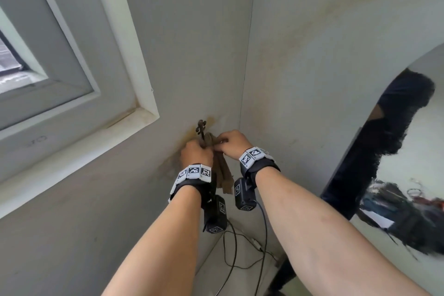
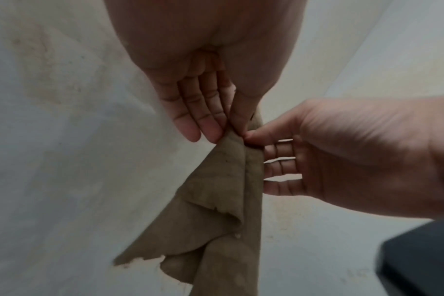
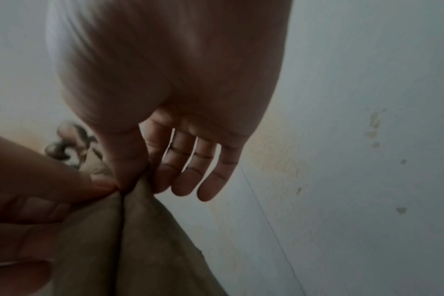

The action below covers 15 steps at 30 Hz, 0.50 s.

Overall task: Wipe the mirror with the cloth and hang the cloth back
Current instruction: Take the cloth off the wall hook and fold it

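A worn brown cloth (image 1: 222,173) hangs between my hands, just below a dark ornate wall hook (image 1: 201,128) near the room corner. My left hand (image 1: 197,154) pinches the cloth's top from the left. My right hand (image 1: 230,144) pinches it from the right. In the left wrist view the left hand (image 2: 228,130) nips the cloth (image 2: 216,220) between thumb and fingers, and the right hand (image 2: 251,140) meets it at the same spot. The right wrist view shows the right hand (image 3: 134,182) pinching the cloth (image 3: 145,250), with the hook (image 3: 69,144) blurred just behind. The arched mirror (image 1: 422,142) stands at the far right.
A white window frame (image 1: 125,55) fills the upper left wall. The wall corner (image 1: 245,79) runs down just right of the hook, with yellowish stains around it. Black cables (image 1: 234,247) trail from the wrist cameras over a ledge below my arms.
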Tool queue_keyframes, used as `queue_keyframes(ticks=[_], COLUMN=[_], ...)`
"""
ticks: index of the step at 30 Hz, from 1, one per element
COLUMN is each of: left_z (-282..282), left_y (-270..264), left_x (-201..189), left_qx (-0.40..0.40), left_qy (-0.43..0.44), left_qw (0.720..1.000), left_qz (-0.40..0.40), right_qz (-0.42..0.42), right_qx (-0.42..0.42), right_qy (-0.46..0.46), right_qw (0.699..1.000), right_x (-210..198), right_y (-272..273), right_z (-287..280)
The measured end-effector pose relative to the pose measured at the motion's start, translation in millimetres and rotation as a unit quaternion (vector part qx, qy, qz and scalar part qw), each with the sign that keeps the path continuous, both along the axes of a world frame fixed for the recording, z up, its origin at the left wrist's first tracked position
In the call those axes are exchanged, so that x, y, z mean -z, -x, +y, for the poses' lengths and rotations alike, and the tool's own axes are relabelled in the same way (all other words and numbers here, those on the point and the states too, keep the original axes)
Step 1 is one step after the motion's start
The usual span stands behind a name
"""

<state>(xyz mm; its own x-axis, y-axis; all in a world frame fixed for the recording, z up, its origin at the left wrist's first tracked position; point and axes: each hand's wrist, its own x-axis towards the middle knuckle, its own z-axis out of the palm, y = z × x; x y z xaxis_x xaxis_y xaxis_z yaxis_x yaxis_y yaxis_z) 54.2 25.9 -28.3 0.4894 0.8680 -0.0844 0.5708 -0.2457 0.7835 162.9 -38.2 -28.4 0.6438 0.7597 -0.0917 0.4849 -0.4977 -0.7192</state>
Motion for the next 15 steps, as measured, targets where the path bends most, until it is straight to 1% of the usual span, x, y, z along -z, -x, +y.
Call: queue_keyframes(ticks=[3, 6, 8, 12, 15], left_z=[-3, -6, -8, -20, -41], left_y=[0, 5, 11, 25, 42], left_x=[-20, -42, -56, -86, -102], left_qx=[0.026, 0.054, 0.088, 0.157, 0.201], left_qy=[-0.002, -0.002, 0.006, 0.027, 0.019], left_qw=[0.999, 0.996, 0.990, 0.978, 0.971], left_qz=[-0.030, -0.077, -0.111, -0.138, -0.131], right_qz=[0.024, 0.023, 0.026, -0.008, -0.037], right_qx=[0.027, 0.056, 0.080, 0.097, 0.121], right_qy=[-0.038, -0.060, -0.079, -0.096, -0.082], right_qw=[0.999, 0.996, 0.993, 0.991, 0.989], right_x=[-21, -48, -67, -104, -121], right_y=[-4, -6, -6, 9, 28], right_z=[-15, -27, -39, -88, -135])
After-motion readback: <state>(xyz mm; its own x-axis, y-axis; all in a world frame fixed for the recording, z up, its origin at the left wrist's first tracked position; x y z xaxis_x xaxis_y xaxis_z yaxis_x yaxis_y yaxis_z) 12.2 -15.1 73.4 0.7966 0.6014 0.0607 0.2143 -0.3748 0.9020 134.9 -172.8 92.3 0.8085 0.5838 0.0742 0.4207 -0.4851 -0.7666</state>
